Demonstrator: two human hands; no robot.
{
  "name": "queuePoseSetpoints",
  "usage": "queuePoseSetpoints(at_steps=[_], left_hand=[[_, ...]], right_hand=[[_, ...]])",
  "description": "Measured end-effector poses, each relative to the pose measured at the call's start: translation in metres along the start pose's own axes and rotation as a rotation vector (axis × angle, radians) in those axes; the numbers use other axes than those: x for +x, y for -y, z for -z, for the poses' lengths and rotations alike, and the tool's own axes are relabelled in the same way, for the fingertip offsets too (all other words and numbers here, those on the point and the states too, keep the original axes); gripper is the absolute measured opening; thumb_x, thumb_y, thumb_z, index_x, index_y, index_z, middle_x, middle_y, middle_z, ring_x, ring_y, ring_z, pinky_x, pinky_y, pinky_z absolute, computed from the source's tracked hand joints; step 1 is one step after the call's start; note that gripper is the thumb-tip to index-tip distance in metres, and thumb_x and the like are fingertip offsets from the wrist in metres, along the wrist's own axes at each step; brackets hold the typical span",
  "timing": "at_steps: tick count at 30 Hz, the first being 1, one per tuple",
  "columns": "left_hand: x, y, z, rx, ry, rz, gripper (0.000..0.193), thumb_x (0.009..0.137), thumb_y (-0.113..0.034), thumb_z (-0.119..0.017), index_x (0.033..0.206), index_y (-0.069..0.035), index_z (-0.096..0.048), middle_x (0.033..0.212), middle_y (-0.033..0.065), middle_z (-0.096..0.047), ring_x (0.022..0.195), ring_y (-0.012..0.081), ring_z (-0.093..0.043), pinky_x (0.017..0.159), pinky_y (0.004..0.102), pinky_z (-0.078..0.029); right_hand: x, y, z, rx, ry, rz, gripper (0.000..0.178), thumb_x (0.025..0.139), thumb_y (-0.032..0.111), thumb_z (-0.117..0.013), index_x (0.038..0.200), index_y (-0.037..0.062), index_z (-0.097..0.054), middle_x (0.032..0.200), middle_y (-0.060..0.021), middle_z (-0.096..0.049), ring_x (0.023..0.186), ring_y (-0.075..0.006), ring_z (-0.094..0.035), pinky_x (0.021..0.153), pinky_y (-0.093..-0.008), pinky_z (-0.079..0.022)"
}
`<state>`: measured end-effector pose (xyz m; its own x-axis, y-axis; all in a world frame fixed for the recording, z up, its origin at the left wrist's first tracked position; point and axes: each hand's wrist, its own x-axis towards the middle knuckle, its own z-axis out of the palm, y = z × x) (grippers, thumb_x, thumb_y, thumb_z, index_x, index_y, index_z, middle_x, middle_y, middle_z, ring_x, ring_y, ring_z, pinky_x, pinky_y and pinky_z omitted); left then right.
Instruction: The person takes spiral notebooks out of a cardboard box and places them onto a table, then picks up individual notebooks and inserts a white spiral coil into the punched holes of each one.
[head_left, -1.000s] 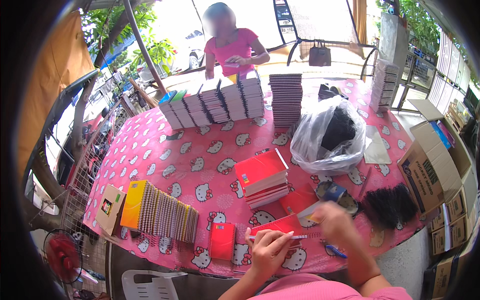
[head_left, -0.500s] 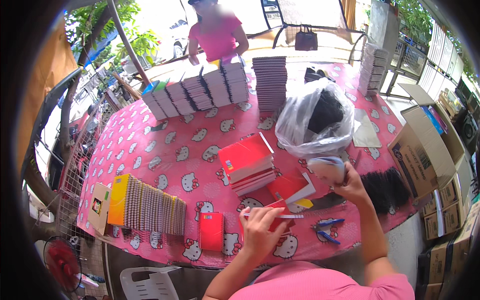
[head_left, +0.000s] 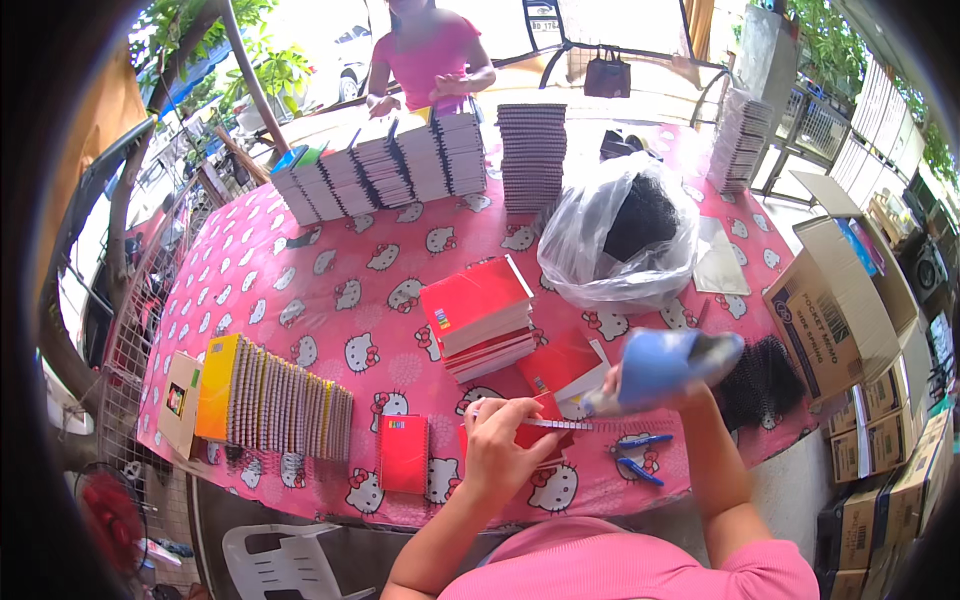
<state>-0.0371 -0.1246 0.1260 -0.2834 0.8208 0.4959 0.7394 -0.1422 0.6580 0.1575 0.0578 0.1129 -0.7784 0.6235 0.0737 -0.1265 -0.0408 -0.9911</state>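
Note:
My left hand [head_left: 500, 440] pinches a small red-covered notebook [head_left: 533, 437], held on edge just above the table. Its white punched edge faces up, and a thin spiral wire [head_left: 615, 427] stretches rightward from it. In my right hand [head_left: 692, 396] is a blue slipper [head_left: 658, 368], blurred by motion and held over the wire's right part; most of the fingers are hidden behind it. Beyond my left hand stands a stack of red notebooks [head_left: 478, 310], with loose red-covered sheets [head_left: 562, 362] beside it. Blue-handled pliers [head_left: 640, 460] lie near my right forearm.
A finished-looking red notebook [head_left: 403, 453] and a row of spiral notebooks [head_left: 290, 395] are at left. Black wire coils [head_left: 765, 385] and an open carton [head_left: 835, 310] are right; a plastic bag [head_left: 620, 235] stands beyond. Across the table, a person [head_left: 425, 60] stands behind stacked notebooks [head_left: 385, 165].
My right hand has swung the slipper down and left-to-right across, nearer the notebook's wire. My left hand keeps its pinch. The view has shifted slightly, and the person opposite has moved their hands.

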Motion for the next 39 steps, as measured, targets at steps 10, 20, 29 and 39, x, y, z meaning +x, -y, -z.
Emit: queuePoseSetpoints(at_steps=[10,20,29,39], left_hand=[[-0.016,0.024,0.012,-0.193,-0.090,0.130,0.034,0.076,0.001,-0.075,0.107,-0.005,-0.063,0.098,0.0102,-0.063,0.098,0.0244,-0.063,0.084,0.0349,-0.051],[-0.039,0.032,0.010,-0.709,-0.148,0.399,0.031,0.087,0.010,-0.062,0.117,0.004,-0.062,0.106,0.0113,-0.068,0.098,0.0142,-0.064,0.086,0.0259,-0.052],[-0.036,0.041,0.006,-0.898,-0.217,0.458,0.030,0.084,0.014,-0.063,0.112,0.004,-0.064,0.102,0.0112,-0.069,0.093,0.0153,-0.066,0.085,0.0276,-0.054],[-0.034,0.045,0.008,-0.987,-0.143,0.429,0.024,0.079,0.016,-0.066,0.099,0.003,-0.065,0.100,0.0123,-0.069,0.092,0.0173,-0.067,0.083,0.0296,-0.056]], right_hand=[[0.026,0.001,-0.026,-0.718,0.015,0.024,0.032,0.067,0.003,-0.073,0.095,0.0022,-0.059,0.082,-0.0067,-0.063,0.077,-0.0144,-0.059,0.072,-0.0312,-0.048],[0.035,0.025,-0.051,-0.355,0.337,0.218,0.035,0.066,0.009,-0.080,0.094,0.0002,-0.061,0.086,-0.0083,-0.065,0.082,-0.0123,-0.060,0.074,-0.0312,-0.050],[0.057,0.024,-0.053,-0.690,0.254,0.112,0.037,0.066,0.005,-0.079,0.097,0.0007,-0.060,0.086,-0.0070,-0.067,0.082,-0.0125,-0.062,0.075,-0.0300,-0.050],[0.056,-0.026,0.007,-0.971,-0.293,0.019,0.038,0.072,0.021,-0.080,0.100,0.0038,-0.061,0.091,-0.0187,-0.067,0.086,-0.0305,-0.067,0.073,-0.0358,-0.051]])
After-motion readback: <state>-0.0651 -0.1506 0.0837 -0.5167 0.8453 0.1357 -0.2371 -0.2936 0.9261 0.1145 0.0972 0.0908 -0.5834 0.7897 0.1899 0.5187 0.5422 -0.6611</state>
